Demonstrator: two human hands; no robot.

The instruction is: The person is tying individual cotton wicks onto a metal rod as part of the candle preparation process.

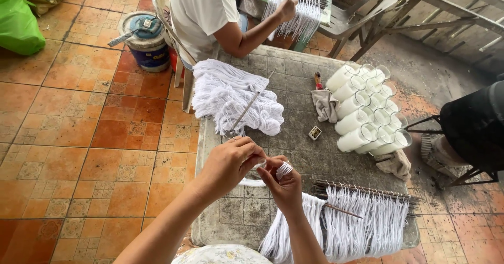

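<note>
Two hands meet over the bench (pixel 294 153) front. Left hand (pixel 231 161) pinches a white string (pixel 253 182); right hand (pixel 286 188) grips a small string coil (pixel 284 169), at 3 o'clock of the left. Rods (pixel 367 191) hung with strings lie at 4 o'clock. Loose string pile (pixel 231 96) at 12. Glass jars (pixel 365 109), filled white, lie stacked on their sides at 2.
</note>
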